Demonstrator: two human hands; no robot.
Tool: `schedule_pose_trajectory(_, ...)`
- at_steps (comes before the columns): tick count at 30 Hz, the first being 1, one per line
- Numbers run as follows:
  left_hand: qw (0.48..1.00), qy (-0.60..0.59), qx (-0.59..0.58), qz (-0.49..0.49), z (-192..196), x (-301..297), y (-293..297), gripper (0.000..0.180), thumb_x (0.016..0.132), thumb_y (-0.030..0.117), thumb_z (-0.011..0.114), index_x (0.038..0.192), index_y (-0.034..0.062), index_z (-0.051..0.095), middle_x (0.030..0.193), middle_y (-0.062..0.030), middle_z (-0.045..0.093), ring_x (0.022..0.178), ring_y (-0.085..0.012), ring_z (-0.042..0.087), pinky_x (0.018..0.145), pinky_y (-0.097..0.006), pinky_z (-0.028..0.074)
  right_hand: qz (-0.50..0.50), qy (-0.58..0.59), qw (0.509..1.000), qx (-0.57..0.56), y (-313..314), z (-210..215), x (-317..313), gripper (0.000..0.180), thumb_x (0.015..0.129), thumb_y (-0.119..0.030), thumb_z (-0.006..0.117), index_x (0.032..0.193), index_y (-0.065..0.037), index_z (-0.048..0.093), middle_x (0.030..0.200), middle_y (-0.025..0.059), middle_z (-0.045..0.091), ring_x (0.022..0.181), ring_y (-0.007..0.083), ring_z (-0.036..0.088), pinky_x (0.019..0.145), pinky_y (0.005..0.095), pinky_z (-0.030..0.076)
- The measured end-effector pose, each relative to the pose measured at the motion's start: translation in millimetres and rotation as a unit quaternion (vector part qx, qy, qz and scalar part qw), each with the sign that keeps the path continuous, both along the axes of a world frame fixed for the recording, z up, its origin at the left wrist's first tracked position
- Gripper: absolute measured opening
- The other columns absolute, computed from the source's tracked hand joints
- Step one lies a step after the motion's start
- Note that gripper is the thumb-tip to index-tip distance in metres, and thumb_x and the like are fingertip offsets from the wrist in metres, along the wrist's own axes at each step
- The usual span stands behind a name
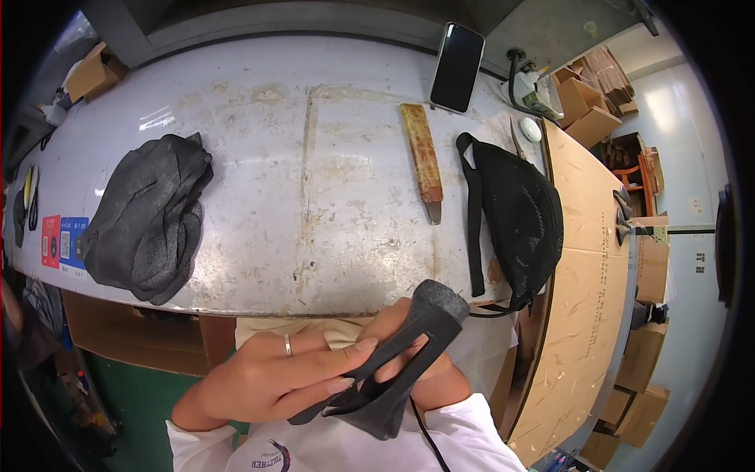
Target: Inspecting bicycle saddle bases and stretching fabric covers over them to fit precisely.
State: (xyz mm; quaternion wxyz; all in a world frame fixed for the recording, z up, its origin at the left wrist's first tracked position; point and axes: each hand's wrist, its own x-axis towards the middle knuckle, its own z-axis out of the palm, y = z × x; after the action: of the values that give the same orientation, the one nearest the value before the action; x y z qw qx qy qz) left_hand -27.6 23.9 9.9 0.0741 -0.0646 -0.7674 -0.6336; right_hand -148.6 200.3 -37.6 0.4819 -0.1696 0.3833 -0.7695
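Note:
Close to my body, over the table's near edge, both hands hold a dark grey, leather-like piece [444, 324] with a long slot through it. Its upper end is folded over and shows a fuzzy grey face. My left hand [283, 377], with a ring on one finger, lays its fingers across the slot's left edge. From behind, my right hand [442, 384] grips the right side, and some of its fingers show through the slot. The rest of that hand is hidden by the piece. A heap of similar dark grey pieces [149, 212] lies on the table's left.
On the white table [259, 197] lie a tape-wrapped knife [421, 153], a phone [457, 67] and a black mesh bag [519, 224]. A flat cardboard sheet [574, 315] borders the right side. Red and blue cards [63, 240] sit at the left edge. Cardboard boxes [645, 346] stand far right.

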Motion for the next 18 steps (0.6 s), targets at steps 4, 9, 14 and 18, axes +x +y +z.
schedule_pose_trajectory(4, 0.999, 0.003, -0.031, 0.003, 3, -3, 5, 0.041, 0.080, 0.001, 0.073, 0.120, -0.0049, 0.065, 0.062, -0.0070, 0.049, 0.050, -0.0155, 0.049, 0.046, -0.029, 0.038, -0.110, 0.097, 0.989, 0.027, 6, -26, 12, 0.059, 0.089, -0.050, 0.067, 0.059, 0.000, 0.058, 0.054, 0.0102, 0.057, 0.044, 0.0180, 0.053, 0.040, 0.0291, 0.037)
schedule_pose_trajectory(9, 0.999, -0.015, -0.025, 0.019, 2, -2, 3, 0.043, 0.080, 0.002, 0.074, 0.122, -0.0052, 0.064, 0.064, -0.0076, 0.052, 0.050, -0.0147, 0.050, 0.047, -0.029, 0.039, 0.015, 0.222, 0.973, 0.063, -1, 4, -5, 0.056, 0.091, -0.046, 0.066, 0.059, 0.000, 0.058, 0.055, 0.0107, 0.056, 0.042, 0.0207, 0.051, 0.040, 0.0305, 0.039)
schedule_pose_trajectory(14, 0.993, -0.054, 0.058, -0.087, -11, 7, -6, 0.059, 0.086, 0.006, 0.070, 0.141, 0.0028, 0.050, 0.095, -0.0183, 0.068, 0.066, -0.0215, 0.064, 0.057, -0.030, 0.048, 0.042, -0.074, 0.978, -0.192, -7, -1, -16, 0.025, 0.084, -0.012, 0.075, 0.075, 0.010, 0.066, 0.071, 0.0227, 0.067, 0.058, 0.0265, 0.066, 0.053, 0.0336, 0.054)
schedule_pose_trajectory(18, 0.995, 0.019, 0.100, -0.022, -15, 5, -2, 0.053, 0.089, 0.002, 0.065, 0.139, -0.0039, 0.048, 0.103, -0.0153, 0.071, 0.087, -0.0214, 0.070, 0.079, -0.028, 0.053, 0.138, -0.121, 0.982, 0.035, 4, 6, -1, 0.036, 0.066, -0.003, 0.087, 0.090, 0.000, 0.060, 0.074, 0.0096, 0.067, 0.067, 0.0156, 0.064, 0.057, 0.0269, 0.046)
